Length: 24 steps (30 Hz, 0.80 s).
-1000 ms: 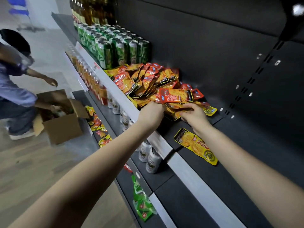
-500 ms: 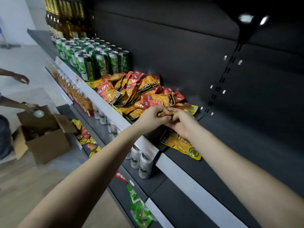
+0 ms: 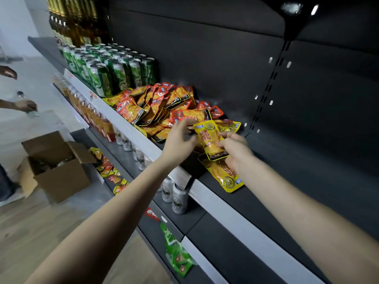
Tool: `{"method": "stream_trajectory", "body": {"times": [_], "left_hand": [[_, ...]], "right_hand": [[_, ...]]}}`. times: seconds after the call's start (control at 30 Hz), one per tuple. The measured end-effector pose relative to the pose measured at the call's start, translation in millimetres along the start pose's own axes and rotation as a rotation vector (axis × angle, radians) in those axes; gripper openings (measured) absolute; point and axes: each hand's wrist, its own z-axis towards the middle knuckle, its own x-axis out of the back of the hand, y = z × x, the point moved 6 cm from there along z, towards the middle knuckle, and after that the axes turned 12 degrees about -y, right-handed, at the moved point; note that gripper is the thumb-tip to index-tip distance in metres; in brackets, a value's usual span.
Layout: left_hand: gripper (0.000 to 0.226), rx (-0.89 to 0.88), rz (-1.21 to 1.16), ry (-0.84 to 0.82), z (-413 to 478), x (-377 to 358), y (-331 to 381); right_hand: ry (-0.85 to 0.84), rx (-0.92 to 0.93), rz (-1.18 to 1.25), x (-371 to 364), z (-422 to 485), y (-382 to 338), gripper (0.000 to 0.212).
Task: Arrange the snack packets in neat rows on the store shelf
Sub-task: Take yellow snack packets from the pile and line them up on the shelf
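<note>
Placement of yellow packet [image 3: 211, 138], centre of frame: right hand [image 3: 234, 149] grips its lower right edge and left hand [image 3: 180, 139] pinches its upper left corner, so it hangs between them, clear of the shelf [image 3: 297, 181]. Loose pile of packets [image 3: 158, 107] lies just up-left of the left hand; one flat packet [image 3: 227, 178] rests directly below the right. Best practice, judging by this layout: lower the held packet alongside the flat one, edges parallel to the shelf front, label up.

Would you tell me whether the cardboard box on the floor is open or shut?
Open: the cardboard box has its flaps spread, contents showing.
</note>
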Motion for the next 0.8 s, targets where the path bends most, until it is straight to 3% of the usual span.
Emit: {"method": "stream_trajectory", "body": {"times": [0.1, 0.17, 0.23, 0.4, 0.63, 0.8], "left_hand": [[0.05, 0.194, -0.026, 0.086, 7, 2, -11], [0.037, 0.24, -0.239, 0.009, 12, -12, -4], [0.023, 0.171, -0.39, -0.048, 14, -27, 16], [0.015, 0.069, -0.584, -0.273, 16, -85, 55], [0.043, 0.036, -0.716, -0.636, 0, -199, 140], [0.032, -0.006, -0.741, -0.814, -29, -292, 221]], "right_hand": [[-0.101, 0.071, 0.085, 8, -11, -20, 0.036], [-0.203, 0.093, 0.086, 15, -22, -28, 0.036], [-0.228, 0.141, 0.027, 29, -32, -29, 0.034], [0.051, 0.259, -0.051, 102, -61, -40, 0.028], [0.249, 0.253, -0.077, 226, -142, -52, 0.038], [0.415, 0.286, -0.069, 313, -231, -54, 0.036]]}}
